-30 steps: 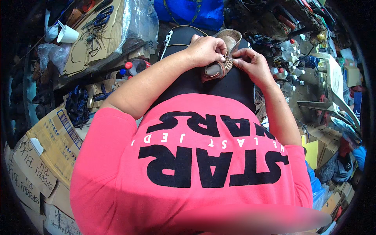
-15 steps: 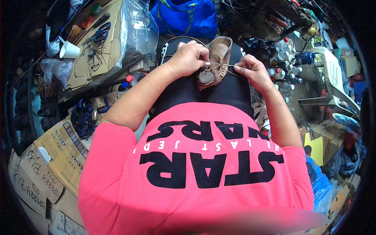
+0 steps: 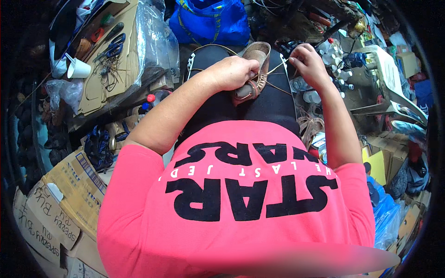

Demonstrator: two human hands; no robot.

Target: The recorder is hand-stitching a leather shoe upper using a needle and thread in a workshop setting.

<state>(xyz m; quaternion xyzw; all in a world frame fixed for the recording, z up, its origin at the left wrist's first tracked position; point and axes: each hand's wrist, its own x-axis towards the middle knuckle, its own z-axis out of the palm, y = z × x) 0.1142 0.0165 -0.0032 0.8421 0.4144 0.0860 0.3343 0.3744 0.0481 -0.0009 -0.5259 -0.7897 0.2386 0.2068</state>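
Note:
A brown moccasin-type shoe (image 3: 249, 91) rests across my thighs, its toe towards me and its opening facing away. My left hand (image 3: 235, 72) is closed at the left side of the shoe's opening; whether its fingertips also pinch lace is hidden. Off to the right of the shoe, my right hand (image 3: 309, 65) pinches a thin tan lace (image 3: 278, 68), which runs taut from the shoe's side. Another stretch of lace (image 3: 278, 88) hangs loosely over my right thigh. A further length of cord (image 3: 214, 45) curves above my left thigh.
At the left, flattened cardboard (image 3: 124, 55) carries scissors (image 3: 116, 46) and tangled cord, with a white cup (image 3: 78, 68) beside it. A blue bag (image 3: 211, 23) lies ahead. Plastic bottles (image 3: 331, 53) and a white plastic chair (image 3: 384, 69) crowd the right side. Cardboard boxes (image 3: 74, 180) sit lower left.
My right hand has moved right and away from me, drawing the lace out from the shoe. My left hand has shifted right, onto the shoe's opening.

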